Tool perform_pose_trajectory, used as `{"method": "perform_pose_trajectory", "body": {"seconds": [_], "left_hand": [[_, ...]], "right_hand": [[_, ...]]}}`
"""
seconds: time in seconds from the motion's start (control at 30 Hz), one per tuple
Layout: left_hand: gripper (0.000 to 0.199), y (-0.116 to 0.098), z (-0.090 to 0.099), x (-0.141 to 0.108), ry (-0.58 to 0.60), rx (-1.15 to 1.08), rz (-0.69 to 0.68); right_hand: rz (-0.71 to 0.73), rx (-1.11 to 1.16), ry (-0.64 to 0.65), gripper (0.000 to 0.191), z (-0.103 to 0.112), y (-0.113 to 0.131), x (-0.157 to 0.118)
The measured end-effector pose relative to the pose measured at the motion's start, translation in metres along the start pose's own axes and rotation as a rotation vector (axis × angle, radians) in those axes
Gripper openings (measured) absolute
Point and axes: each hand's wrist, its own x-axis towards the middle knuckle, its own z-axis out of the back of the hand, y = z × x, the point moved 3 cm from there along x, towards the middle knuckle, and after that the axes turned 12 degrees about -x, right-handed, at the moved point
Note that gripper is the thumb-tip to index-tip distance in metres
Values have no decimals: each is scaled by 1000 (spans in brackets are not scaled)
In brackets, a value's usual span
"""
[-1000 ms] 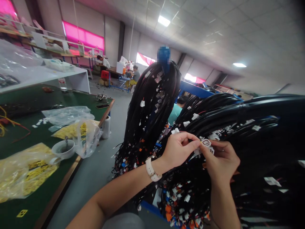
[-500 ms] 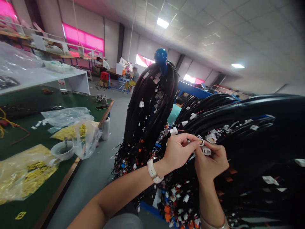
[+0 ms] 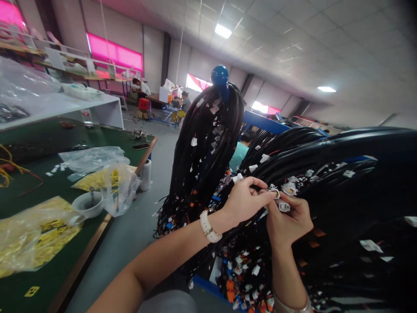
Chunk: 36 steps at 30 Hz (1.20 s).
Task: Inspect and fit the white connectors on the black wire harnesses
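Note:
My left hand [image 3: 245, 201], with a white-strapped watch on the wrist, reaches in from the left. Its thumb presses against a small white plug connector [image 3: 274, 192] with yellow inside, and the index finger curls above. My right hand [image 3: 289, 224] is closed around the lower side of the same connector. Another white connector [image 3: 284, 206] sits between its thumb and fingers, and a third white connector [image 3: 289, 188] shows just above its index finger. Behind both hands hang thick bundles of black cable harness [image 3: 325, 152], with many white and orange connectors along them.
A blue rack post with a ball top [image 3: 220, 76] carries another harness bundle [image 3: 202, 152]. To the left, a green bench [image 3: 107, 137] holds clear bags of yellow parts [image 3: 52, 230], a white cup [image 3: 87, 204] and a phone [image 3: 141, 147]. People sit at tables farther back.
My left index finger has lifted slightly off the connector, while the thumb stays against it. My right hand keeps its hold almost unmoved. The view has shifted very slightly.

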Motion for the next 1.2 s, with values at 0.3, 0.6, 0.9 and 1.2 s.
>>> {"method": "perform_pose_trajectory", "body": {"seconds": [0.3, 0.6, 0.9, 1.2], "left_hand": [[24, -8, 8, 9, 118, 182, -60], [16, -4, 6, 18, 186, -2, 34], [16, -5, 6, 19, 131, 168, -49], [19, 9, 5, 19, 123, 53, -37]], "right_hand": [[50, 7, 10, 21, 2, 1, 3], [109, -77, 61, 23, 3, -7, 4], [210, -127, 94, 22, 4, -11, 7], [110, -73, 190, 26, 9, -5, 9]]}}
